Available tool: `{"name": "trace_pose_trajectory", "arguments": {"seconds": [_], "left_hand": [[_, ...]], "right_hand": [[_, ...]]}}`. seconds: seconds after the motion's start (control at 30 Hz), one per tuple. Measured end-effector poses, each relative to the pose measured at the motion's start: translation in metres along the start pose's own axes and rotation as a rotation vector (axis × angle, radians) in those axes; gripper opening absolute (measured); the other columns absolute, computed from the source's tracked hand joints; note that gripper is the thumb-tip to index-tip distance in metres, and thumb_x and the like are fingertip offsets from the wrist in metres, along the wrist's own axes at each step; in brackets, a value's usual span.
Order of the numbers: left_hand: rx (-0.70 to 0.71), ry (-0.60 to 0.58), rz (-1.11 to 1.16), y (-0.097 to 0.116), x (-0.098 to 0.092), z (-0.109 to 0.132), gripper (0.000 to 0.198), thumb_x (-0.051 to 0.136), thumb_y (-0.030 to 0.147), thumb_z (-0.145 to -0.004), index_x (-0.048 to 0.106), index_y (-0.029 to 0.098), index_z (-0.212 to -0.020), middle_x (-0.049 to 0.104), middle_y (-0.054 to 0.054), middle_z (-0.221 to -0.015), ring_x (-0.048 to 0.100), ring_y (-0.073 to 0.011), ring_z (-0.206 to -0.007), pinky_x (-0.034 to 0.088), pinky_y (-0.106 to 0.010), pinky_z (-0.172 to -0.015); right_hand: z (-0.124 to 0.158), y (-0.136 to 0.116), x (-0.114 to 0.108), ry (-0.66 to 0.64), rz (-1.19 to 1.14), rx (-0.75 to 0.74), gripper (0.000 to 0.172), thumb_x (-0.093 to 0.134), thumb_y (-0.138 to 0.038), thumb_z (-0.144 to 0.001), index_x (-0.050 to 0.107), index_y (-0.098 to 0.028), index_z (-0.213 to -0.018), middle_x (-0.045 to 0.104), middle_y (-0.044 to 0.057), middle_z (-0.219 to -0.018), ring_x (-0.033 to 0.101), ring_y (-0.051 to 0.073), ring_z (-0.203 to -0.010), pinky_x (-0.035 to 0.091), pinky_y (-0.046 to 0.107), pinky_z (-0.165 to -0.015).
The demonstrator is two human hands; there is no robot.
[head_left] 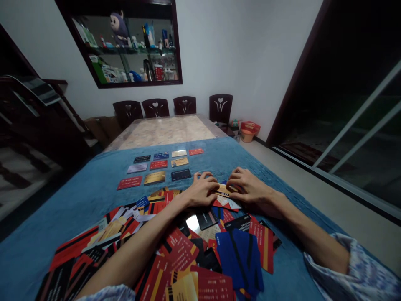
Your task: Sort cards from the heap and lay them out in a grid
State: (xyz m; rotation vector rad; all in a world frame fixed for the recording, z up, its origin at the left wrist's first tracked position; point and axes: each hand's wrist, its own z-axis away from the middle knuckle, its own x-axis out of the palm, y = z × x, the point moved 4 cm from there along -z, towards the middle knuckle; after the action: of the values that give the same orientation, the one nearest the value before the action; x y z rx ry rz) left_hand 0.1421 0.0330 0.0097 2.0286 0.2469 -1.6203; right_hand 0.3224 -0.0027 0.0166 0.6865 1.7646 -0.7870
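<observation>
A yellow-gold bank card (223,190) lies between my two hands, just above the far right side of a card heap. My left hand (204,189) grips its left end with curled fingers. My right hand (242,184) has its fingers bent around the right end. Under and in front of them spreads a heap of loose cards (184,251) in red, black, gold and blue, many face down with dark stripes. Beyond my left hand, cards lie face up in rows, among them a black card (181,174), a gold card (154,177) and a red card (129,182).
A blue cloth (103,184) covers the near table; the bare marble top (169,127) shows at the far end. Dark chairs (156,108) stand behind it. An orange bucket (248,133) sits on the floor at the right, near a glass sliding door (354,125). A wall shelf (131,50) holds assorted items.
</observation>
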Motion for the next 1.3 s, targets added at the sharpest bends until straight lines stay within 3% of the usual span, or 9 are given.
{"name": "trace_pose_trajectory", "arguments": {"seconds": [0.4, 0.7, 0.97, 1.3], "left_hand": [[-0.031, 0.039, -0.004, -0.007, 0.003, 0.002, 0.023, 0.055, 0.027, -0.088, 0.067, 0.023, -0.106, 0.067, -0.008, -0.115, 0.042, -0.0299, -0.127, 0.026, -0.055, -0.106], [-0.039, 0.059, 0.009, -0.011, 0.001, 0.003, 0.023, 0.05, 0.031, -0.095, 0.068, 0.021, -0.104, 0.068, -0.007, -0.11, 0.044, -0.0272, -0.124, 0.023, -0.054, -0.106], [-0.094, 0.146, 0.081, -0.02, 0.002, 0.0, 0.025, 0.043, 0.029, -0.099, 0.067, 0.021, -0.099, 0.069, -0.006, -0.104, 0.051, -0.0227, -0.113, 0.026, -0.049, -0.104], [-0.205, 0.223, 0.088, -0.025, 0.002, -0.003, 0.019, 0.044, 0.018, -0.095, 0.062, 0.019, -0.089, 0.068, -0.004, -0.095, 0.057, -0.0192, -0.1, 0.029, -0.042, -0.101]], "right_hand": [[-0.003, 0.0, 0.01, -0.007, 0.019, -0.006, 0.037, 0.057, -0.051, -0.091, 0.072, -0.022, -0.106, 0.068, 0.012, -0.104, 0.052, 0.028, -0.101, 0.038, 0.043, -0.084], [-0.004, 0.005, 0.011, 0.071, -0.016, -0.005, 0.037, 0.047, -0.047, -0.098, 0.074, -0.023, -0.1, 0.07, 0.01, -0.097, 0.053, 0.024, -0.098, 0.037, 0.04, -0.085], [-0.007, 0.014, 0.015, 0.193, -0.054, 0.033, 0.036, 0.042, -0.038, -0.101, 0.074, -0.022, -0.099, 0.072, 0.008, -0.089, 0.054, 0.022, -0.093, 0.039, 0.037, -0.083], [-0.011, 0.017, 0.024, 0.262, -0.089, 0.127, 0.029, 0.046, -0.023, -0.096, 0.069, -0.02, -0.114, 0.071, 0.01, -0.097, 0.057, 0.023, -0.093, 0.043, 0.035, -0.082]]}}
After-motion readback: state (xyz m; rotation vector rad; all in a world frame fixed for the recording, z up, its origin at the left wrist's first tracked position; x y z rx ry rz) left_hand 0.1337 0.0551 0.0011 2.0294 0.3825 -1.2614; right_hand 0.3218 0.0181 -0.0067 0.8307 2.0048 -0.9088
